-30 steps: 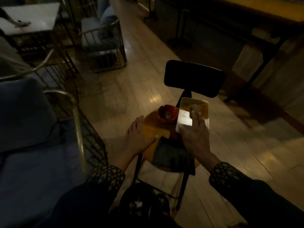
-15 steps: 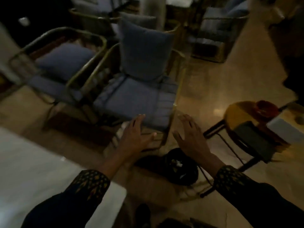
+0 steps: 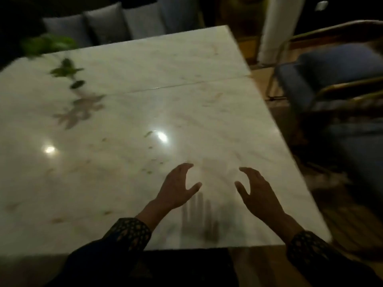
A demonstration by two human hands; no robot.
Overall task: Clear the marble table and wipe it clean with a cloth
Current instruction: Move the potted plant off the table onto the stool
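Observation:
The white marble table [image 3: 128, 112] fills most of the head view, with a seam running across it and small greenish crumbs and smears [image 3: 152, 160] near its middle. My left hand [image 3: 178, 186] and my right hand [image 3: 258, 191] hover side by side over the near part of the top. Both have loosely spread fingers and hold nothing. Their shadows fall on the marble between them. No cloth is in view.
A leafy green plant [image 3: 49, 45] hangs over the far left corner and casts a shadow on the marble. Grey cushions [image 3: 107, 27] line the far side. A blue-cushioned armchair with a metal frame [image 3: 335, 75] stands close to the table's right edge.
My view has swung left from the small chair with the red bowl and box, past the blue armchairs, to the marble table. Both hands came away empty and now hover over the tabletop.

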